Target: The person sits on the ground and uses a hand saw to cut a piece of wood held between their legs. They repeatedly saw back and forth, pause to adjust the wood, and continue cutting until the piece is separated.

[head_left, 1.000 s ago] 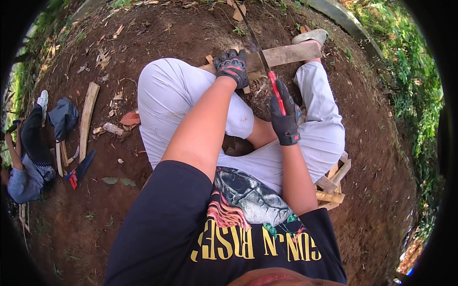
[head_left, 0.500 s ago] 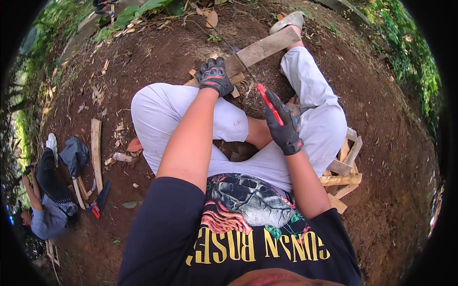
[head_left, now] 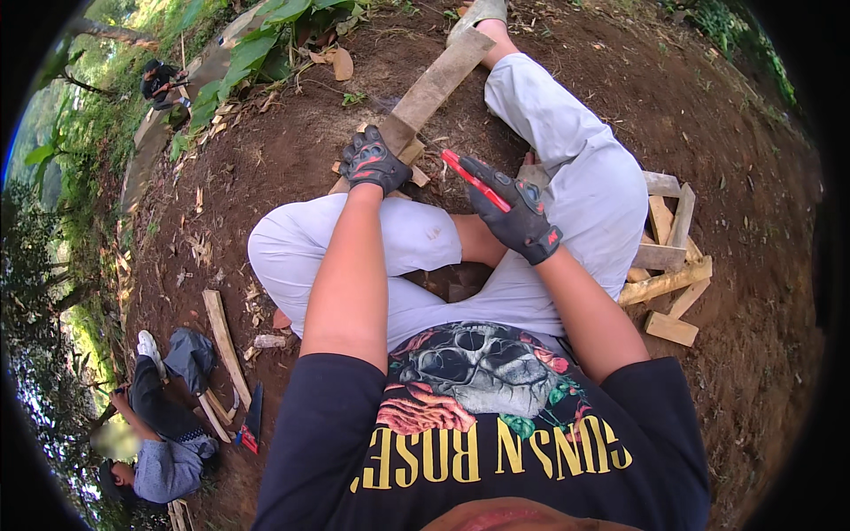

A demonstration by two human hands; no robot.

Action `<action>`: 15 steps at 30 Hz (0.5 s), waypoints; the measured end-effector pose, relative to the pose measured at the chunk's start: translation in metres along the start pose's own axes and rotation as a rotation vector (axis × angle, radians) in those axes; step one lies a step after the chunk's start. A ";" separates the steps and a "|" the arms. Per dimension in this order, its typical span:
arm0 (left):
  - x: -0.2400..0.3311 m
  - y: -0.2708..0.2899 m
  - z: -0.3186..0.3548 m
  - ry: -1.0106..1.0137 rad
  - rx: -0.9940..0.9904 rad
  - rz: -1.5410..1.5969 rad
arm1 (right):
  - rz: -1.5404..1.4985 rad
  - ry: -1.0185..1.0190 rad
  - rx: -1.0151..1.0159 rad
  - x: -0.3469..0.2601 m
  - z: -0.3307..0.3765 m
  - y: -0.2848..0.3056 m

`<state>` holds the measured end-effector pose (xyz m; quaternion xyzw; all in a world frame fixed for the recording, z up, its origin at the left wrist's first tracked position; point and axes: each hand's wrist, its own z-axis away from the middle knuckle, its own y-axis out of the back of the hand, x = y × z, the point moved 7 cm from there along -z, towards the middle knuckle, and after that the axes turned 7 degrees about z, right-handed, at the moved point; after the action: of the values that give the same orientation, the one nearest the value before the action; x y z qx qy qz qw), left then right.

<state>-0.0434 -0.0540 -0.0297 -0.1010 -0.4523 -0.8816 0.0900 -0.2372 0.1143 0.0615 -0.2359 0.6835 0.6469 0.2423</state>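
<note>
A long grey-brown wooden board (head_left: 440,84) lies slantwise in front of me, its far end by my outstretched foot. My left hand (head_left: 374,162), in a black glove with red marks, is closed over the board's near end and presses it onto smaller wood pieces (head_left: 417,176). In my right hand (head_left: 515,211), gloved alike, is the red handle of a handsaw (head_left: 476,180). The saw stands edge-on to the view, so its thin blade is hard to make out near the board.
Several cut wood pieces (head_left: 676,258) are piled beside my right knee. On the left lie a long plank (head_left: 227,347) and another red-handled saw (head_left: 251,419), near a seated person (head_left: 164,442). A second person (head_left: 159,82) sits farther off by green plants.
The view has swung, so the scene sits differently in the picture. My right hand and the saw handle have come closer to the board; my left hand keeps its hold.
</note>
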 end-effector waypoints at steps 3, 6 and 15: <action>0.008 0.000 0.003 -0.013 -0.030 -0.022 | -0.054 0.004 -0.002 -0.002 -0.032 -0.012; 0.007 0.001 -0.001 -0.022 -0.010 -0.056 | -0.033 -0.008 -0.028 -0.008 -0.048 -0.019; 0.003 -0.002 0.002 -0.011 -0.040 0.006 | -0.015 -0.001 0.089 0.000 -0.019 -0.005</action>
<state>-0.0468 -0.0511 -0.0295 -0.1090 -0.4348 -0.8895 0.0880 -0.2343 0.0951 0.0590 -0.2300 0.7097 0.6140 0.2578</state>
